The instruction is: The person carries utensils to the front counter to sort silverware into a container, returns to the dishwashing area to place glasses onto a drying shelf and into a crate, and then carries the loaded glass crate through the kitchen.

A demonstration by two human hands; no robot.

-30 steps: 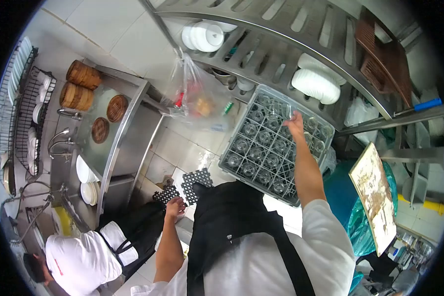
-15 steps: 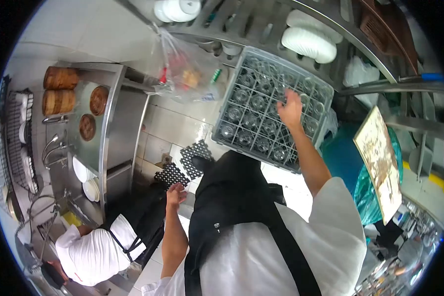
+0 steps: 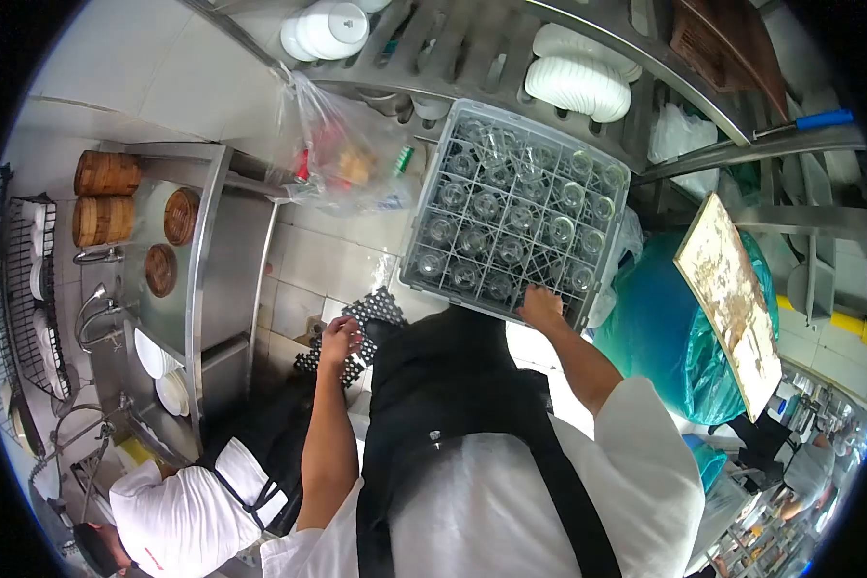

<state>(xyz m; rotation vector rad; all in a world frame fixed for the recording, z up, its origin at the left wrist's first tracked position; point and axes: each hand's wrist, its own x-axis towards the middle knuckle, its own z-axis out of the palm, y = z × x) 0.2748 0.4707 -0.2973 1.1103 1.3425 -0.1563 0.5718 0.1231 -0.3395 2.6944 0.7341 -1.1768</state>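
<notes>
A grey plastic glass rack point(image 3: 420, 289), divided into square compartments, lies in front of me with several clear drinking glasses point(image 3: 472, 238) in it. A few at the far side, such as this glass point(image 3: 496, 144), poke up higher than the others. At the rack's near edge, right of centre, my right hand point(image 3: 541, 306) has its fingers closed down over a glass in the nearest row; the hand mostly hides it. My left hand point(image 3: 341, 339) hangs loosely curled beside my black apron point(image 3: 433, 385), fingers slightly apart and nothing in it.
A clear bag point(image 3: 352, 159) of refuse hangs left of the rack; white plates point(image 3: 578, 87) stand on the slatted shelf beyond. To the right are a teal bag-lined bin point(image 3: 645, 299) and a stained board point(image 3: 737, 308). A co-worker point(image 3: 183, 506) bends at the sink lower left.
My right hand has moved from over the rack's middle back toward me, down to a glass in its nearest row. My left hand has risen slightly. The view has shifted a little.
</notes>
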